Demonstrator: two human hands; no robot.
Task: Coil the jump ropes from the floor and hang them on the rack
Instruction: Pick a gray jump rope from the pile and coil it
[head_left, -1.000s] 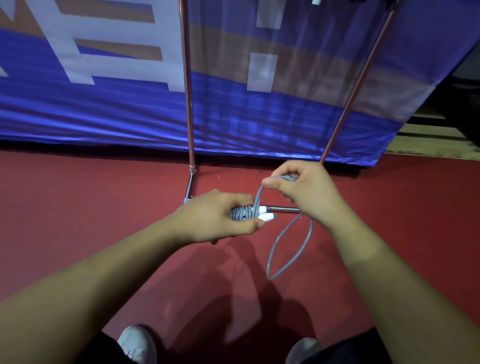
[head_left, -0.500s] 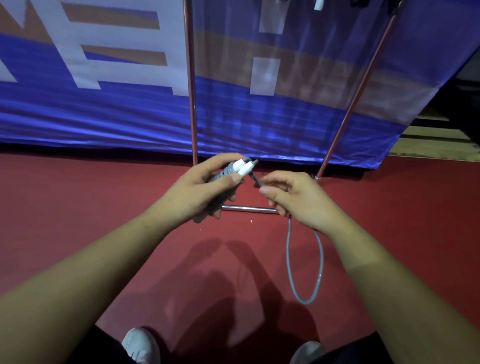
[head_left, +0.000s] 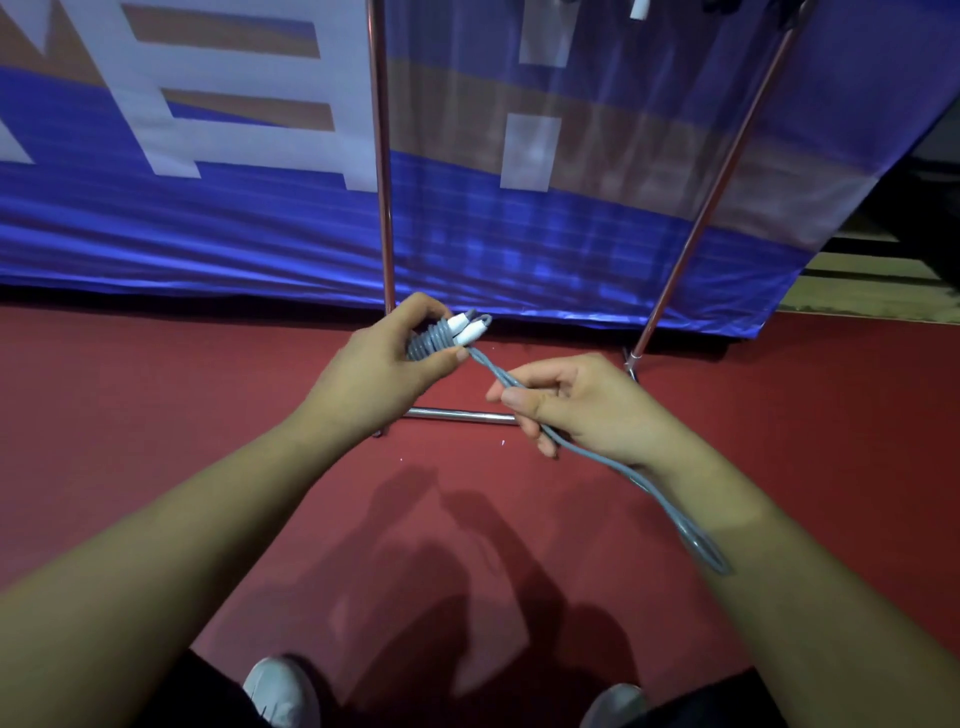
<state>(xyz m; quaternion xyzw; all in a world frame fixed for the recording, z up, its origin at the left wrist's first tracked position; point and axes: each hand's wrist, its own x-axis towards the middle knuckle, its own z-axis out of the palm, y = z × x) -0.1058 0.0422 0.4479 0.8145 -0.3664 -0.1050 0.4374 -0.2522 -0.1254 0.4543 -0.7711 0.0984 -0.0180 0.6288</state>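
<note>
The left hand (head_left: 384, 364) grips a tight bundle of the grey jump rope (head_left: 491, 371), and the two white handle ends (head_left: 462, 328) stick out above its thumb. It is held in the air just in front of the foot of the left pole (head_left: 382, 182) of the metal rack, close to the lower edge of the blue banner (head_left: 208, 234). The right hand (head_left: 582, 405) is closed around the free part of the rope, with the thumb pressed on top. It is above the low base bar (head_left: 457, 414) of the rack and left of the slanted right pole (head_left: 722, 192). Between the two poles and under the hands there is open room. The end loop (head_left: 701, 551) of the rope hangs past the right forearm.

Half a second ago the right hand pinched the rope very near the handles and the loop hung straight down. Now this hand is further right and lower, the rope runs straight between the hands, and the loop trails behind the wrist. The left hand is at almost the same place.

The floor (head_left: 156, 415) is dark red, with shadows of the arms on it. Two light shoes (head_left: 280, 691) show at the bottom edge. At the far right, pale wooden boards (head_left: 852, 291) begin behind the banner.
</note>
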